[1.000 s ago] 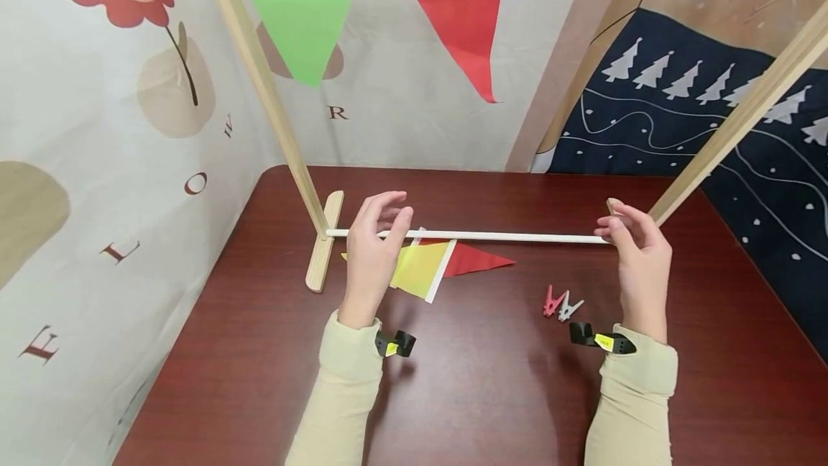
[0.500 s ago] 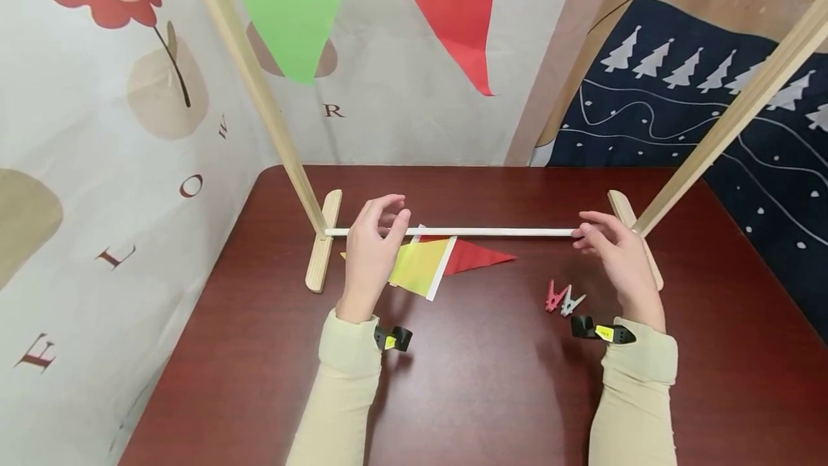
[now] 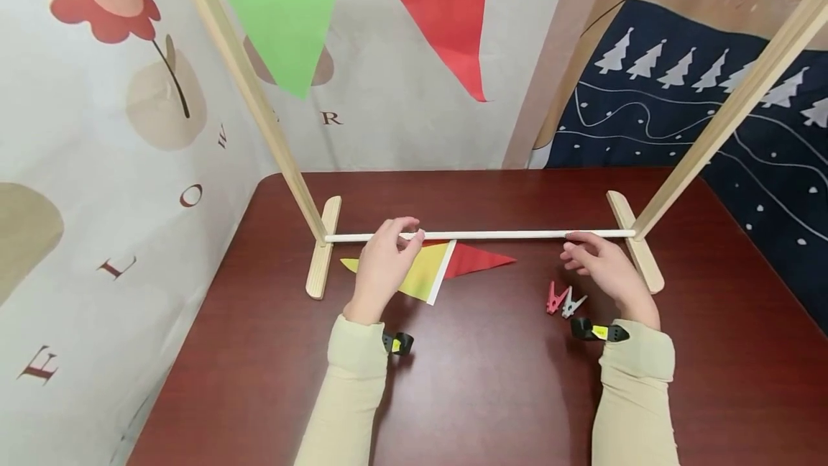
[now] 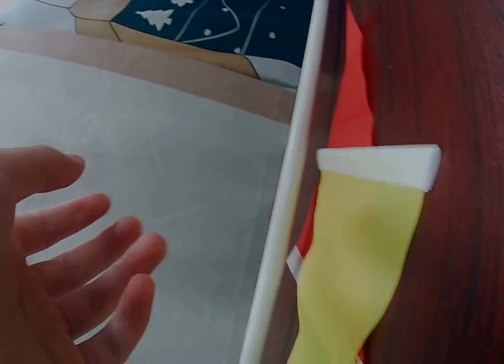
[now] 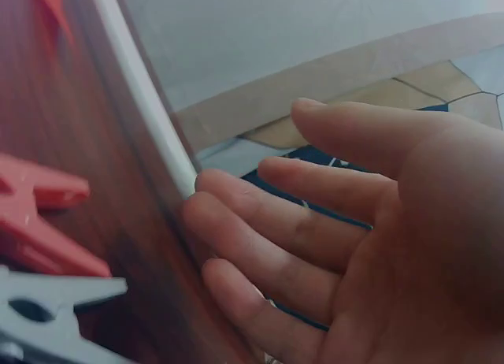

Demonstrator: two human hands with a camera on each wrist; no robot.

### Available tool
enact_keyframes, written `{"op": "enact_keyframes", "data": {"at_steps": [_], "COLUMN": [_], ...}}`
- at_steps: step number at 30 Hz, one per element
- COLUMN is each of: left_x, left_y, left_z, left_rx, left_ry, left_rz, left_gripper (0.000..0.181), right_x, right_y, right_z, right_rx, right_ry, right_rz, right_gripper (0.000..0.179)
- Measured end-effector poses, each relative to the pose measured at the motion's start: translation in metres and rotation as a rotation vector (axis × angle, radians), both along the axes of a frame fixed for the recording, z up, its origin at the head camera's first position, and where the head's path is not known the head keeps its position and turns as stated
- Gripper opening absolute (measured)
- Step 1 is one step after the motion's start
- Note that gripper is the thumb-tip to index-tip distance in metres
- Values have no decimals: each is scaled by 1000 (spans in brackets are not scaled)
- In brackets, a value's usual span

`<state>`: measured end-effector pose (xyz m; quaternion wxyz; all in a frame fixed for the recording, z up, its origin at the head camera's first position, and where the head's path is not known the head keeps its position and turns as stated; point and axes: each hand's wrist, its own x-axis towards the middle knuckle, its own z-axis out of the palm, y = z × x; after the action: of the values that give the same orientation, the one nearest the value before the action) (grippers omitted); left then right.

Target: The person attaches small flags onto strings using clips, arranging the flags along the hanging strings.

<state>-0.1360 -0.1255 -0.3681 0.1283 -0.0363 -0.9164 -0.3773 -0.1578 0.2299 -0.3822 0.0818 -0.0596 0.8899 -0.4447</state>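
My left hand (image 3: 383, 265) hovers with relaxed fingers over the left part of a white rod (image 3: 498, 234), holding nothing. Beneath it on the table lie a yellow pennant (image 3: 423, 275) and a red pennant (image 3: 480, 258), each with a white edge strip; the hand partly covers the yellow one. In the left wrist view the fingers (image 4: 87, 254) are spread loosely apart from the rod. My right hand (image 3: 608, 272), also empty, is near the rod's right end, fingers loosely bent. A red clothespin (image 5: 35, 214) and a grey clothespin (image 5: 55, 313) lie beside it.
A wooden frame stands over the table (image 3: 491, 380), with a left post (image 3: 259, 106), a right post (image 3: 731, 113) and flat feet. A green pennant (image 3: 284, 20) and a red hanging pennant (image 3: 446, 20) hang from a rope above. Printed cloth walls (image 3: 414, 128) enclose the back.
My right hand has moved left and lower, away from the right post, uncovering the rod's end and the right foot. The left hand has shifted slightly right and down. The pennants and clothespins have stayed put.
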Motion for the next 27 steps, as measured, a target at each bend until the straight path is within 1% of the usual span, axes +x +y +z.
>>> {"op": "enact_keyframes", "data": {"at_steps": [4, 8, 10, 13, 16, 18, 19, 22, 27], "left_x": [0, 1, 1, 2, 2, 2, 2, 2, 1], "left_y": [0, 0, 0, -1, -1, 0, 0, 2, 5], "left_z": [-7, -10, -11, -13, -16, -18, -19, -20, -18], "left_rx": [-75, -139, -157, -201, -281, -336, -358, -376, -357], "left_ry": [-48, -96, -127, -217, -334, -389, -404, -420, -383], "left_rz": [-1, 20, 11, -21, -84, -126, -144, -162, -120], "left_gripper": [27, 25, 25, 28, 30, 30, 29, 27, 23], "right_x": [1, 2, 2, 2, 3, 3, 4, 3, 1], "right_y": [3, 5, 5, 4, 4, 4, 3, 1, -1], "right_z": [-6, -12, -12, -12, -12, -12, -13, -13, -15], "right_rx": [44, 112, 138, 152, 144, 132, 126, 114, 116], "right_ry": [-57, -100, -118, -148, -180, -199, -204, -217, -218], "right_rz": [16, 39, 53, 67, 68, 70, 71, 71, 61], "right_gripper": [54, 53, 53, 53, 52, 53, 53, 54, 53]}}
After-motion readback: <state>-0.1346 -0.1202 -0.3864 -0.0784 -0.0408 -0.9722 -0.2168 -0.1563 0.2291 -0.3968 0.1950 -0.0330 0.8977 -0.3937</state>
